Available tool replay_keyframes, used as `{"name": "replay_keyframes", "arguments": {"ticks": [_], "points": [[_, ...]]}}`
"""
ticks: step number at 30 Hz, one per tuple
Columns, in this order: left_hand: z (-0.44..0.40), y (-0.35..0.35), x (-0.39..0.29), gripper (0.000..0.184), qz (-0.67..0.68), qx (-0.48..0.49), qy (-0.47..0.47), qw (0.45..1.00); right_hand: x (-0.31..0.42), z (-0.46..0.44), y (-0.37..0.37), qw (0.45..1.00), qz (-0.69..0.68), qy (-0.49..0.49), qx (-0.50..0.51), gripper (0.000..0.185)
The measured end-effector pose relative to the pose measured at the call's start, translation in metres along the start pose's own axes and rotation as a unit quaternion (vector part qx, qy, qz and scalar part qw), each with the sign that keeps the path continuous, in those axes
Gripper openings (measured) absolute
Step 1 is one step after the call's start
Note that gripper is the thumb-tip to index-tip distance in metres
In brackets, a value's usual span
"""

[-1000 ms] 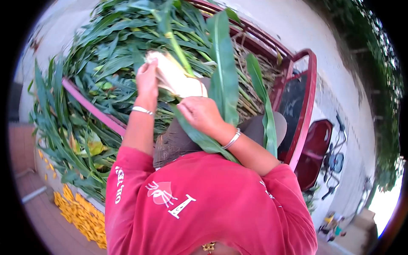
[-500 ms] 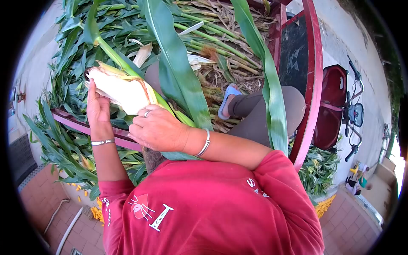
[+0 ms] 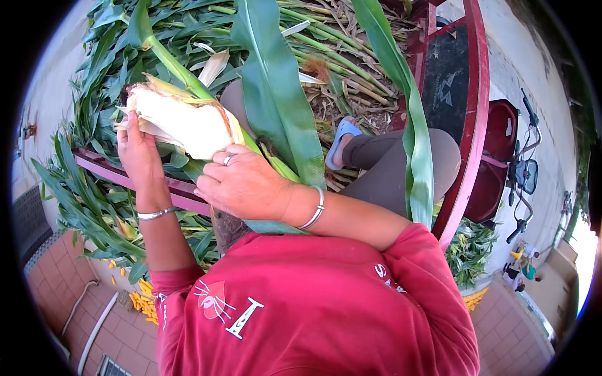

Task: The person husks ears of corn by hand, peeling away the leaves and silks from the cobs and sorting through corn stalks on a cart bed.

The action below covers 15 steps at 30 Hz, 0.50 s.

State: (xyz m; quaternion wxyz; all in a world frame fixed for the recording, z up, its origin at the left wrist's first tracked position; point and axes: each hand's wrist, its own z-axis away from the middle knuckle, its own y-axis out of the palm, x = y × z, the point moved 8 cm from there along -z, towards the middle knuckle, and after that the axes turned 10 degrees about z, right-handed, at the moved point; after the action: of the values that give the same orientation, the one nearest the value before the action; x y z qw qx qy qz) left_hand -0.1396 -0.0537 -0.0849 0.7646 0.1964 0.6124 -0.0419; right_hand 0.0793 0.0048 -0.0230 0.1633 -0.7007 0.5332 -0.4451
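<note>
You sit among the red metal rails of a cart, with a broad heap of green corn plants spread to the far left. One long cornstalk slants down from the far left toward you, with a wide leaf arching on its right. The stalk looks stiff yet springy, and that leaf should be light and floppy, likely to swing about as the plant moves.

The ear of corn lies left of centre, on the near side of the stalk, its tip to the left and its butt toward your right hand. It should feel firm and moderately weighty, sturdy at the core, with the smooth pale wrapping perhaps a little slick. The thick butt looks the surest hold; the tip suits a light finger grip.

Your right hand is curled closed around the butt end, knuckles up. Your left hand has its fingers raised against the wrapping near the tip; you cannot tell from here how tightly they pinch.

The loose yellowish husk along the far edge looks papery and easily torn. The dark silk at the tip should be soft and weak, a poor place to hold.
</note>
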Motion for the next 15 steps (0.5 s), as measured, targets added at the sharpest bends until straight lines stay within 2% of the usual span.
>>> {"name": "replay_keyframes", "arguments": {"ticks": [2,6,8,9,11,12,15], "points": [[0.004,-0.004,-0.010,0.026,-0.075,-0.048,0.069,0.994,0.000,-0.001,0.000,1.000,0.007,-0.004,0.005,0.018],[0.018,0.004,-0.018,0.020,-0.066,-0.017,0.083,0.994,-0.003,-0.004,-0.002,1.000,0.010,0.018,-0.002,0.019],[0.058,0.030,-0.024,0.012,-0.216,0.126,0.040,0.967,-0.010,-0.005,-0.005,0.999,0.012,0.027,-0.016,0.019],[0.067,0.016,-0.022,0.012,-0.216,0.128,0.040,0.967,-0.013,-0.004,-0.007,0.999,0.011,0.041,-0.022,0.020],[0.079,-0.002,0.003,0.010,-0.035,0.221,-0.074,0.972,-0.015,-0.003,-0.009,0.998,0.011,0.049,-0.030,0.020],[0.076,-0.001,0.000,0.010,-0.034,0.223,-0.071,0.972,-0.011,-0.003,-0.006,0.999,0.015,0.039,-0.011,0.020],[0.063,0.003,-0.033,0.013,-0.056,0.073,0.057,0.994,-0.007,-0.004,-0.008,0.999,0.021,0.035,0.006,0.019]]}}
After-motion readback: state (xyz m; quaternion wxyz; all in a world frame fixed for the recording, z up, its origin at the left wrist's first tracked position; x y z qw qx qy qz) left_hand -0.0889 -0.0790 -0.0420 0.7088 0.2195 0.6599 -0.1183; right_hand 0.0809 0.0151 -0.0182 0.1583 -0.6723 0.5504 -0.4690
